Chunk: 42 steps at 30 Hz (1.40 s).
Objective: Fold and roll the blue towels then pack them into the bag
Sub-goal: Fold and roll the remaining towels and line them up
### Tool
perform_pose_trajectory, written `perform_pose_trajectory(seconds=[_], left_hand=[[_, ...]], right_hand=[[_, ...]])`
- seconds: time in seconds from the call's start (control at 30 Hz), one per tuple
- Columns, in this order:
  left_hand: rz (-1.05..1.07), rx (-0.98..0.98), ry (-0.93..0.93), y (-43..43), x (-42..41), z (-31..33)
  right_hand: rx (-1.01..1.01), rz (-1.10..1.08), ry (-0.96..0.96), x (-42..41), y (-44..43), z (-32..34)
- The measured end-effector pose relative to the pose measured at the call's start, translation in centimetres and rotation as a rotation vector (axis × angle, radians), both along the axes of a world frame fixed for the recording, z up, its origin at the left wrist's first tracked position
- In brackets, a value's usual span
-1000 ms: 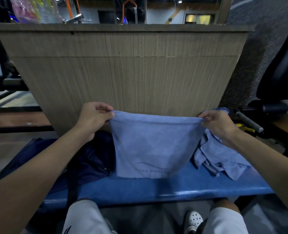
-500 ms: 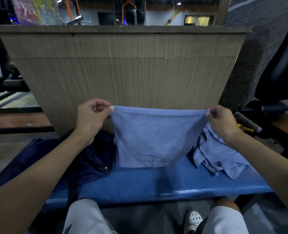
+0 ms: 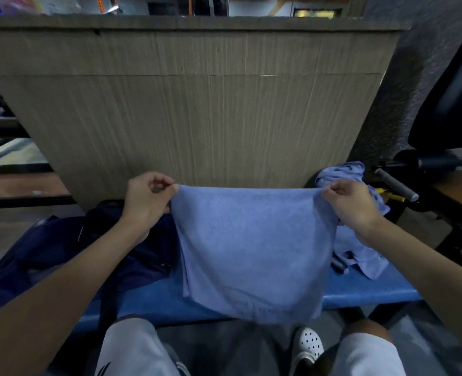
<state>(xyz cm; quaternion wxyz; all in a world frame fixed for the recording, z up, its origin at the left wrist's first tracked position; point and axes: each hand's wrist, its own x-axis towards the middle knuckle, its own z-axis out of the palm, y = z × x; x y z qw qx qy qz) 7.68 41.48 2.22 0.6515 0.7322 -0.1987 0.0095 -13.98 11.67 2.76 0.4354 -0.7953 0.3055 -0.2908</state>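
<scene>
Looks like a gym. Blue padded bench (image 3: pixel 360 289), big black machine pad (image 3: pixel 452 104) at right, bar with a grey grip (image 3: pixel 395 184) and a yellow pin (image 3: pixel 387 195) just beside it. Speckled grey floor (image 3: pixel 414 63). Wood-grain partition (image 3: pixel 197 118) straight ahead, black tube framing (image 3: pixel 4 126) at left. Blue towel (image 3: pixel 251 245) and dark bag (image 3: pixel 61 245) at the bench fit that. Stuff past the partition is too blurred to read.

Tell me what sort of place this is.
Probably a gym: a padded blue vinyl bench, a black machine with a grey rubber-sleeved bar on the right, and a light blue cloth towel beside a dark navy fabric bag.
</scene>
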Motion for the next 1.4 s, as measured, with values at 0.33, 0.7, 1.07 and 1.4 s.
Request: perform_pose_trajectory(seconds=[0.33,0.7,1.07,1.4], left_hand=[[0.017,0.252,0.109,-7.3,7.1,-10.7],[-0.009,0.406,0.142,-9.3,9.2,-15.5],[-0.247,0.973,0.370,-1.2,0.3,-18.4],[-0.127,0.891,0.540,-0.2,-4.8,-19.9]], right_hand=[[-0.088,-0.068,0.235,8.9,-5.2,-10.4],[0.224,-0.121,0.253,13.2,-7.1,-16.5],[0.119,0.028,0.791,1.5,0.5,-21.3],[0.473,-0.240,0.487,-3.9,3.6,-23.9]])
